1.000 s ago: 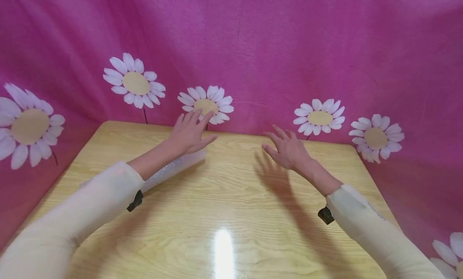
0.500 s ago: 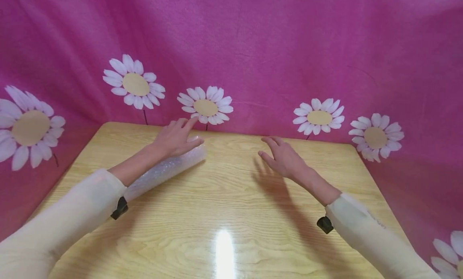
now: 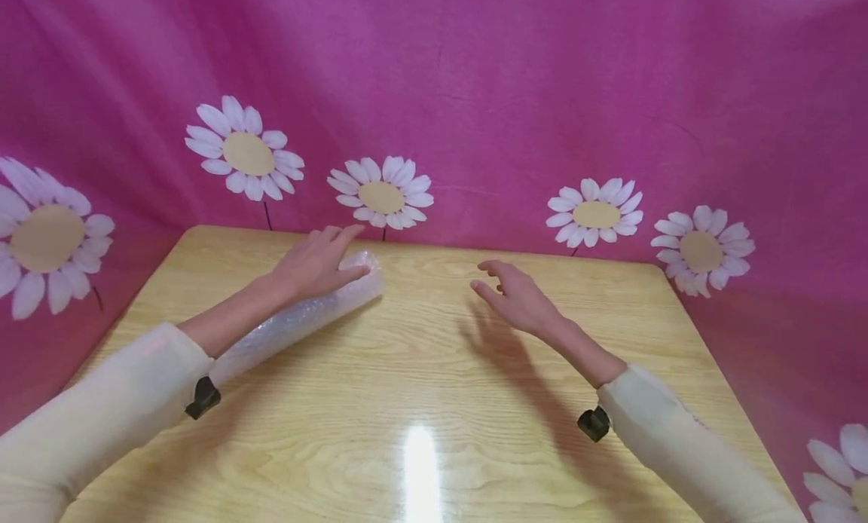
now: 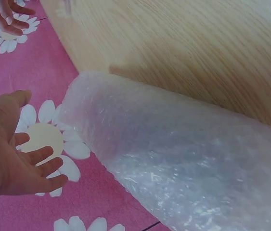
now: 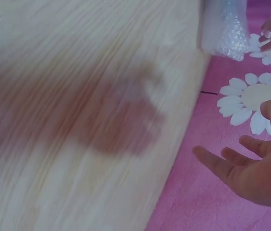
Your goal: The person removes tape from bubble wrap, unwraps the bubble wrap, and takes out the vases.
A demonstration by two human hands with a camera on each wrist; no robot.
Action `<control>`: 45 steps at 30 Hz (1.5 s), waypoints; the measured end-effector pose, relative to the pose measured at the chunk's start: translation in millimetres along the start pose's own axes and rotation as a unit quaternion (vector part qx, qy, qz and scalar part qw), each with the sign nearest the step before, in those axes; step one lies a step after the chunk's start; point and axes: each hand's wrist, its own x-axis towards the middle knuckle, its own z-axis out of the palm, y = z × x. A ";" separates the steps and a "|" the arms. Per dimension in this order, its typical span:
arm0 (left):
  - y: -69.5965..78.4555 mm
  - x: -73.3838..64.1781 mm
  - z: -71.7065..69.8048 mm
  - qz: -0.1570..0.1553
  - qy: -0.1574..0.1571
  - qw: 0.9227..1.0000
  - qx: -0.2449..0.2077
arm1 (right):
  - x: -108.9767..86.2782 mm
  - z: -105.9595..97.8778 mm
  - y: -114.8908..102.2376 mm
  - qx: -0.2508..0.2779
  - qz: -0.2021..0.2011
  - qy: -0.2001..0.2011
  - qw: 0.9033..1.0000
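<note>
A roll of bubble wrap (image 3: 298, 323) lies slantwise on the left part of the wooden table, partly hidden in the head view by the left arm. My left hand (image 3: 315, 263) hovers over its far end with fingers loosely spread. In the left wrist view a gap shows between the left hand (image 4: 17, 149) and the bubble wrap (image 4: 174, 149). Above the table's far right part hangs my right hand (image 3: 518, 297), its fingers relaxed and holding nothing. The right wrist view shows that right hand (image 5: 255, 163) with the bubble wrap (image 5: 225, 29) well apart from it.
The wooden table (image 3: 434, 372) carries a bright light reflection near its front. A pink curtain (image 3: 475, 93) with white daisies stands behind the table and along both sides. Dark wrist cameras sit under both sleeves.
My left hand has moved left and lower, uncovering more of the bubble wrap. The right hand has shifted slightly left and down, its fingers a little more bent.
</note>
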 end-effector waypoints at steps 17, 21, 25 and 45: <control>-11.1 -9.7 2.1 -0.016 -0.015 0.999 -0.036 | -11.3 23.2 -16.3 0.083 0.059 -0.018 0.995; -15.7 -12.2 2.1 -0.015 -0.025 0.999 -0.039 | -11.0 29.0 -25.5 0.100 0.072 -0.025 0.992; -20.9 -15.0 3.1 -0.012 -0.029 0.999 -0.040 | -10.7 32.3 -34.1 0.125 0.084 -0.031 0.988; -45.4 -33.9 -1.5 -0.035 -0.047 0.997 -0.047 | -2.5 70.4 -55.8 0.278 0.141 -0.054 0.949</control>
